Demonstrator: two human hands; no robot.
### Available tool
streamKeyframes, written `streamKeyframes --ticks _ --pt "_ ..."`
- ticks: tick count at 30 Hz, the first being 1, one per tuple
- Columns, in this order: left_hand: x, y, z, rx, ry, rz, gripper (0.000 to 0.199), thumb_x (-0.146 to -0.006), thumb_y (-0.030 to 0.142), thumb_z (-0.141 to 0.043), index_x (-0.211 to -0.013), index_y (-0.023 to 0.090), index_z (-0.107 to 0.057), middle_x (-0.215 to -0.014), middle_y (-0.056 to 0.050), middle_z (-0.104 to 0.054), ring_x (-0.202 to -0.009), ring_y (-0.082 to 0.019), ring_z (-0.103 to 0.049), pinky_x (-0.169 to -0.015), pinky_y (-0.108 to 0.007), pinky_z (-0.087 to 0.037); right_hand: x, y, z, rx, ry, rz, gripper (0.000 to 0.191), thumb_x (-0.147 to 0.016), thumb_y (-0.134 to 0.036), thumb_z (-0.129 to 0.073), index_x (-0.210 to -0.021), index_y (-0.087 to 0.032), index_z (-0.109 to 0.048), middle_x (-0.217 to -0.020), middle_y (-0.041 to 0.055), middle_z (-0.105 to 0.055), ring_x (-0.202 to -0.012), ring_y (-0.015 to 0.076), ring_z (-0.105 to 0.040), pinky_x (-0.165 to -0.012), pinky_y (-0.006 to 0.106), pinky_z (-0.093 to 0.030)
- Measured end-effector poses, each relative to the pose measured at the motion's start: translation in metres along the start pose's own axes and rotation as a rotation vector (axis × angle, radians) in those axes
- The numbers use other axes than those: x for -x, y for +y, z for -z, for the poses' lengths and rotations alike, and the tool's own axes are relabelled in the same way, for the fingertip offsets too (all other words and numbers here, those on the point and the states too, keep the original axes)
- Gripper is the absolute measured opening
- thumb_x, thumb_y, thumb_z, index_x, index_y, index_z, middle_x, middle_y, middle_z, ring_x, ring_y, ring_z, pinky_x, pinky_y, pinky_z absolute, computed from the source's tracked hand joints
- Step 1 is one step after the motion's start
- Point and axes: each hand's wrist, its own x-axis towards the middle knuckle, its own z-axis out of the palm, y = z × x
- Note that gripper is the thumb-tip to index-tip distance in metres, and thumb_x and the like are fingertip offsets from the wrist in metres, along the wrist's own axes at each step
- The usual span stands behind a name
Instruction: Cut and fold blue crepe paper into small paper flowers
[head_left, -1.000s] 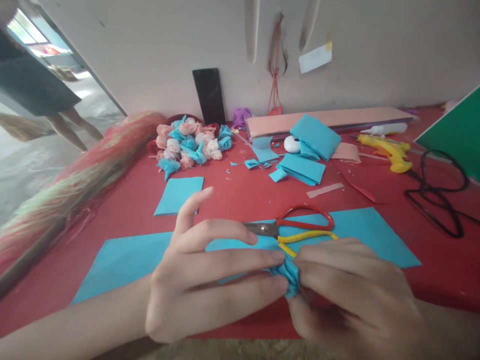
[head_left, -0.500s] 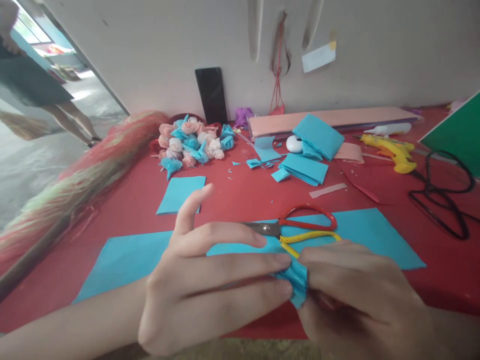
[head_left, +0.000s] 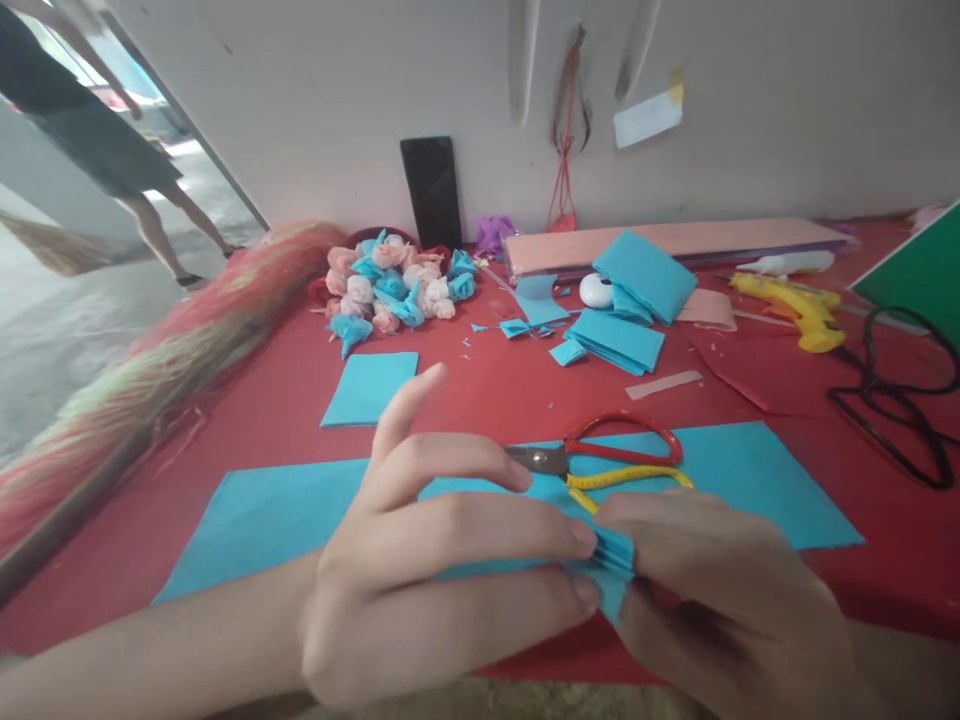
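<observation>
Red tabletop (head_left: 480,395) below, pleated blue paper (head_left: 616,560) sits pinched between both hands (head_left: 397,570) (head_left: 735,600).

- Metal scissors with red and yellow handles (head_left: 559,461) bar a low forward path from the bare right hand (head_left: 727,590).
- Red table (head_left: 487,395) between the blue paper square (head_left: 367,390) and folded blue paper stack (head_left: 619,342) allows passage.
- Looped black cord (head_left: 870,378) obstructs the right side.

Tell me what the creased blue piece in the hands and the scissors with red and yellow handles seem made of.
Creased blue piece: probably matt paper, perhaps crepe, given its thin folds.
Scissors: apparently grey metal, the pivot shiny; handles perhaps plastic, evenly coloured.
</observation>
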Motion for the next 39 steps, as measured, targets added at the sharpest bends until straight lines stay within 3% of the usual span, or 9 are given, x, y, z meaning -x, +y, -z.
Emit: streamKeyframes --ticks 3,7,11,18,23,31,35,39 --pt "0.0 -0.006 -0.003 -0.019 0.007 -0.144 0.012 -0.078 0.016 -0.062 -0.085 0.024 -0.066 -0.09 0.004 -0.07 -0.086 -0.014 -0.059 -0.111 -0.042 -0.028 0.0 0.001 -0.001 -0.019 -0.054 -0.009 0.028 -0.091 -0.015 -0.041 -0.065 -0.016 -0.052 -0.057 -0.0007 -0.055 -0.053 0.008 -0.051 -0.049 0.02 -0.037" --pt "-0.004 -0.008 -0.007 0.181 -0.065 -0.027 0.005 -0.074 0.011 -0.066 -0.076 0.016 -0.064 -0.085 -0.002 -0.067 -0.078 -0.012 -0.061 -0.1 -0.035 -0.04 0.001 0.003 -0.002 -0.018 -0.047 0.003 0.032 -0.095 -0.02 -0.038 -0.067 -0.015 -0.053 -0.058 -0.0012 -0.054 -0.054 0.0073 -0.051 -0.05 0.019 -0.038" --pt "-0.005 -0.005 -0.01 0.404 -0.044 0.116 0.005 -0.075 0.009 -0.066 -0.077 0.012 -0.062 -0.082 -0.004 -0.066 -0.078 -0.011 -0.062 -0.087 -0.028 -0.047 0.003 0.004 -0.002 0.02 -0.078 -0.015 0.034 -0.095 -0.022 -0.038 -0.065 -0.015 -0.051 -0.057 -0.002 -0.052 -0.051 0.0064 -0.047 -0.048 0.019 -0.036" --pt "-0.001 -0.006 -0.013 0.489 -0.063 0.208 0.015 -0.075 0.009 -0.067 -0.084 0.015 -0.058 -0.082 0.0 -0.069 -0.081 -0.01 -0.065 -0.105 -0.033 -0.035 0.001 0.001 0.0 0.019 -0.107 -0.071 0.042 -0.097 -0.029 -0.034 -0.06 -0.015 -0.048 -0.053 -0.0022 -0.048 -0.049 0.0057 -0.044 -0.046 0.017 -0.034" --pt "0.001 -0.004 -0.013 0.413 -0.025 0.183 0.01 -0.075 0.008 -0.066 -0.077 0.015 -0.059 -0.076 0.0 -0.069 -0.073 -0.009 -0.065 -0.104 -0.036 -0.036 0.0 0.002 -0.005 -0.073 -0.079 -0.13 0.037 -0.094 -0.026 -0.043 -0.058 -0.016 -0.042 -0.053 -0.0047 -0.044 -0.049 0.0044 -0.041 -0.047 0.014 -0.034" --pt "-0.002 -0.003 -0.011 0.343 -0.023 0.16 0.012 -0.074 0.003 -0.061 -0.071 0.015 -0.059 -0.072 0.001 -0.065 -0.07 -0.008 -0.064 -0.102 -0.036 -0.038 0.0 0.003 -0.006 -0.072 -0.034 -0.092 0.018 -0.088 -0.014 -0.05 -0.071 -0.018 -0.05 -0.062 -0.0051 -0.049 -0.057 0.0048 -0.047 -0.054 0.012 -0.039" --pt "0.0 -0.003 -0.011 0.339 -0.037 0.18 0.014 -0.073 0.004 -0.063 -0.076 0.016 -0.059 -0.075 0.002 -0.066 -0.073 -0.009 -0.063 -0.108 -0.043 -0.03 0.001 0.003 -0.006 -0.126 -0.062 -0.14 0.024 -0.087 -0.011 -0.049 -0.065 -0.018 -0.043 -0.058 -0.0063 -0.044 -0.053 0.0044 -0.042 -0.05 0.013 -0.035" --pt "0.001 -0.003 -0.013 0.393 -0.042 0.224 0.015 -0.073 0.006 -0.065 -0.08 0.017 -0.059 -0.076 0.003 -0.066 -0.074 -0.009 -0.063 -0.104 -0.036 -0.035 -0.001 0.002 -0.006 -0.222 -0.088 -0.147 0.024 -0.088 -0.01 -0.048 -0.066 -0.018 -0.043 -0.058 -0.0072 -0.042 -0.052 0.0039 -0.041 -0.049 0.013 -0.033"
